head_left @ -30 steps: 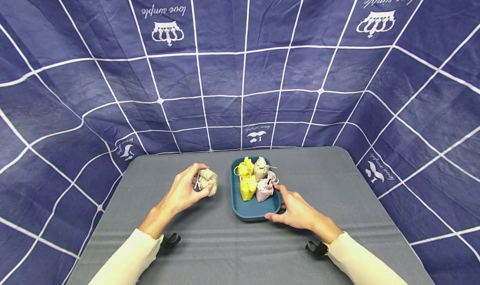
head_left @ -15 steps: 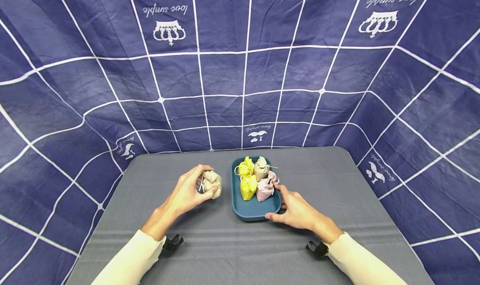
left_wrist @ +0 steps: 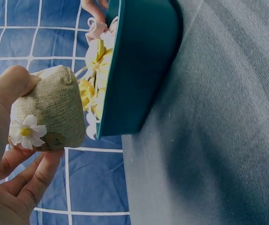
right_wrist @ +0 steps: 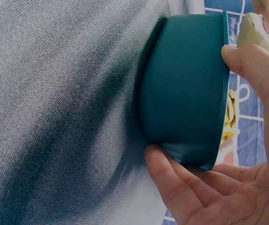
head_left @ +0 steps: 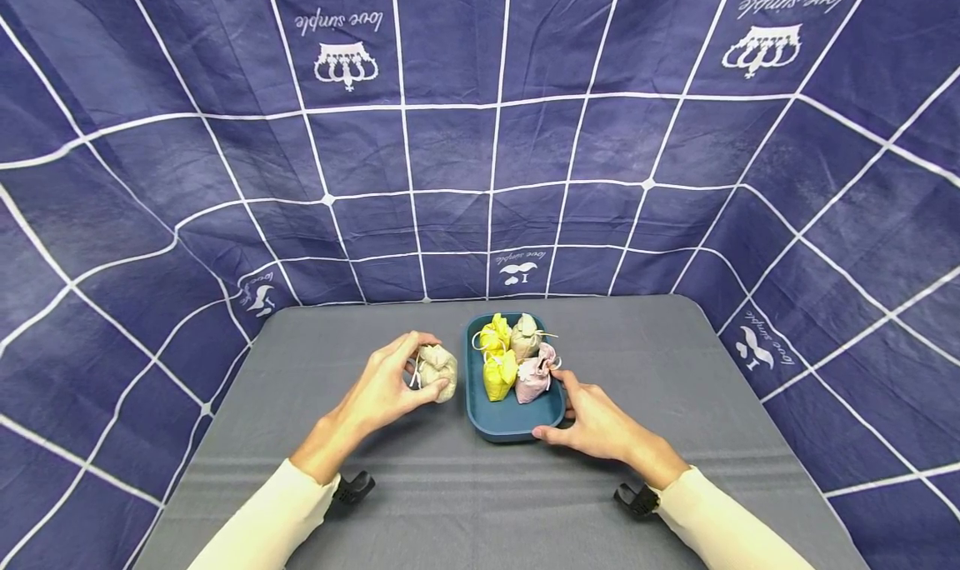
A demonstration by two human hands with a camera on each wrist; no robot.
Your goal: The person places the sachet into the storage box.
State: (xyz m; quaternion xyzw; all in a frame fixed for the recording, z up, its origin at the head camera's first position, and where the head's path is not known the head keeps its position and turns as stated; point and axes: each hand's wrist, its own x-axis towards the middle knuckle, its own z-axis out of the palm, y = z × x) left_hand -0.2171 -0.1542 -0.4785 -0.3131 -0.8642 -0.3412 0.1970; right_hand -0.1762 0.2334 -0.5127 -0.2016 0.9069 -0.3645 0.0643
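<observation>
My left hand [head_left: 384,393] pinches a beige drawstring sachet [head_left: 435,370] between thumb and fingers, just left of the teal-blue bin [head_left: 504,427]. In the left wrist view this sachet [left_wrist: 59,105] bears a white flower [left_wrist: 26,132] with a yellow centre. It hangs above the grey cloth, level with the bin's rim. My right hand [head_left: 597,422] grips the bin's near right corner. The right wrist view shows its thumb on the rim and its fingers [right_wrist: 172,183] along the outer wall. Inside stand two yellow sachets [head_left: 498,376], a beige one [head_left: 526,337] and a pink one [head_left: 535,374].
The bin stands on a grey cloth-covered table [head_left: 480,503]. A navy curtain [head_left: 450,153] with white grid lines closes off the back and both sides. Black straps [head_left: 636,500] sit at both wrists.
My left hand has carried the beige sachet rightward, closer to the bin's left side. The right hand keeps its hold, and the sachets in the bin stay as they were.
</observation>
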